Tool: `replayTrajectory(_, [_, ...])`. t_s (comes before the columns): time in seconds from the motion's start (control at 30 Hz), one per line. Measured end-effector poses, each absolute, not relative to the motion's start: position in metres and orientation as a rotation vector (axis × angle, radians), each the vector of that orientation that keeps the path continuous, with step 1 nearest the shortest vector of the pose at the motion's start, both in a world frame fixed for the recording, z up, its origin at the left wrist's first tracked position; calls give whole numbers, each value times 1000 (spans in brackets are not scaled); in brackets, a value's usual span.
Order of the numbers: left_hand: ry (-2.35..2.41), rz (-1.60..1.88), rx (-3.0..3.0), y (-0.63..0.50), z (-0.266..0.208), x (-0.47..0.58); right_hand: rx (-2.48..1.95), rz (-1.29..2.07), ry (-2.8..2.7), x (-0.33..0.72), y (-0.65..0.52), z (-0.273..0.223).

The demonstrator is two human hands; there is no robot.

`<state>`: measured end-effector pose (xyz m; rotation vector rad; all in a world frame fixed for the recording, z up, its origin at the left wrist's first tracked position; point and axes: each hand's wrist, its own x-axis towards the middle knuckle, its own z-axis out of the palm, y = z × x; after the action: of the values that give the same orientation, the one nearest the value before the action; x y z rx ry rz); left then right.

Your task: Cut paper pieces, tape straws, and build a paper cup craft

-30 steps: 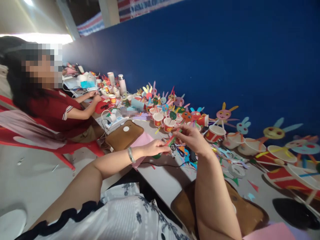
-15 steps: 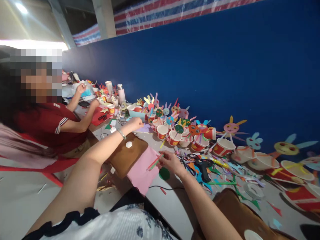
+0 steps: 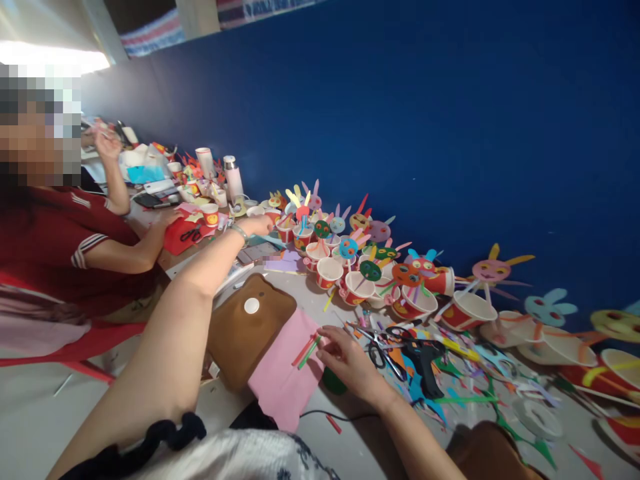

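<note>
My left hand, with a bracelet at the wrist, is stretched over the far part of the table beside several paper cups. Its fingers are curled together; whatever they hold is hidden. Below it lie purple paper and a greyish flat item. My right hand pinches thin red and green paper strips at one end, over a pink sheet. A green paper disc lies partly under that hand. The pink sheet overlaps a brown bear-shaped mat with a white disc on it.
Paper cups with rabbit faces line the blue wall. Scissors, a black glue gun and paper scraps lie to the right. A person in a red shirt sits at left, near a pink bottle.
My left hand has moved away, nearer the cups. My right hand stays by the pink sheet with the strips. The other person's far hand has risen. The view has shifted somewhat.
</note>
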<state>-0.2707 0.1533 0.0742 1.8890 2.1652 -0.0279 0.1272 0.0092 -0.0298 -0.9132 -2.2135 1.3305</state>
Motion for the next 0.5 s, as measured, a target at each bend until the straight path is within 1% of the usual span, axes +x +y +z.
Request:
replayTrajectory(0.1, [2096, -188, 1799, 149, 69, -277, -909, 1378, -2205, 129, 8, -29])
replayTrajectory(0.17, [2077, -233, 1766, 145, 65, -280, -909, 1398, -2203, 129, 8, -29])
replayTrajectory(0.5, [2203, -129, 1668, 123, 46, -269, -889, 1405, -2230, 126, 4, -19])
